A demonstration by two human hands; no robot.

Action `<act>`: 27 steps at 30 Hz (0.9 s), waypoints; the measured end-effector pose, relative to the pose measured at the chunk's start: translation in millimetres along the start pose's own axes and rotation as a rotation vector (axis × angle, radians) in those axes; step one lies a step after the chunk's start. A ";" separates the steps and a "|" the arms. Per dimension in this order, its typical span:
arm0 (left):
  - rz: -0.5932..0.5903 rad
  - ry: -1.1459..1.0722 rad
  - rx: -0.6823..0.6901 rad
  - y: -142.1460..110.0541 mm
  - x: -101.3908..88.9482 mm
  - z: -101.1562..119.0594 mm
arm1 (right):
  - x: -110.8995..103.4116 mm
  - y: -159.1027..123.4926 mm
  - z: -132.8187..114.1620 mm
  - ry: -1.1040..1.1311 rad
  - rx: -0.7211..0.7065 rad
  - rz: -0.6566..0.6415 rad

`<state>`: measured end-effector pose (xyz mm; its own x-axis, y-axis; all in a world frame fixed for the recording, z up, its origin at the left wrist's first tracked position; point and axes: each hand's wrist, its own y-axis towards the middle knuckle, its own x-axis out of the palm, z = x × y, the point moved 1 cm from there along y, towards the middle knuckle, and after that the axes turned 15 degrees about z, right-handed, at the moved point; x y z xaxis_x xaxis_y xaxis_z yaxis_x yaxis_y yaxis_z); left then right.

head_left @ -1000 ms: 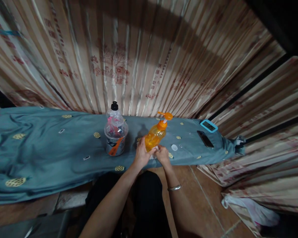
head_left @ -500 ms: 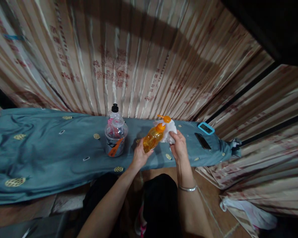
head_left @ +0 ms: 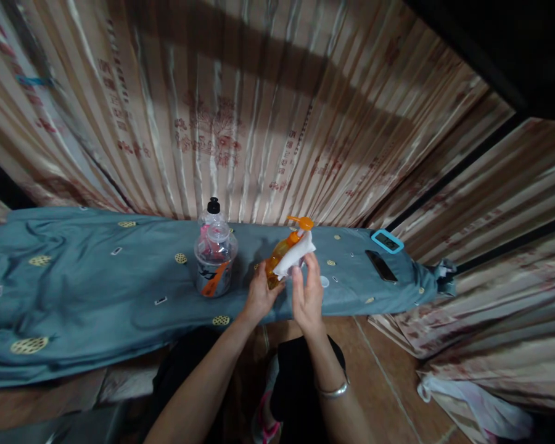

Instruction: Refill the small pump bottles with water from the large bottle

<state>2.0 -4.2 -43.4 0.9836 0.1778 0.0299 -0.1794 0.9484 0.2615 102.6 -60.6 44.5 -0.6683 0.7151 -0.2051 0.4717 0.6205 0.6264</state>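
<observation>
My left hand grips the lower part of an orange pump bottle, tilted to the right above the blue-grey cloth-covered surface. My right hand pinches a white tissue and presses it against the bottle's side below the orange pump head. A silver bangle is on my right wrist.
A clear jar with a red and orange label stands left of the bottle, with a black-capped bottle behind it. A black phone, a teal-framed device and a small white cap lie to the right. Striped curtains hang behind.
My right hand came back from the bottle's right side and brought the tissue down onto its front. The bottle stays tilted in my left hand.
</observation>
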 end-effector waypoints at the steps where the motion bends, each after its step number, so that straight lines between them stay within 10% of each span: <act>1: -0.004 0.005 -0.021 -0.6 0.2 -1.3 | -1.4 8.8 2.8 -0.001 0.011 0.015; 16: -0.001 0.042 -0.086 -4.2 -1.0 -6.0 | 50.2 63.1 15.3 0.029 0.262 -0.191; 27: -0.078 -0.076 -0.185 -2.0 -4.3 12.9 | 37.5 101.3 35.3 0.521 0.231 -0.712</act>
<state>-1.6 -10.2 -31.6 0.9919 0.0882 0.0911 -0.0960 0.9918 0.0844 145.6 40.5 73.7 -0.9944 -0.0632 -0.0846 -0.0861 0.9488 0.3040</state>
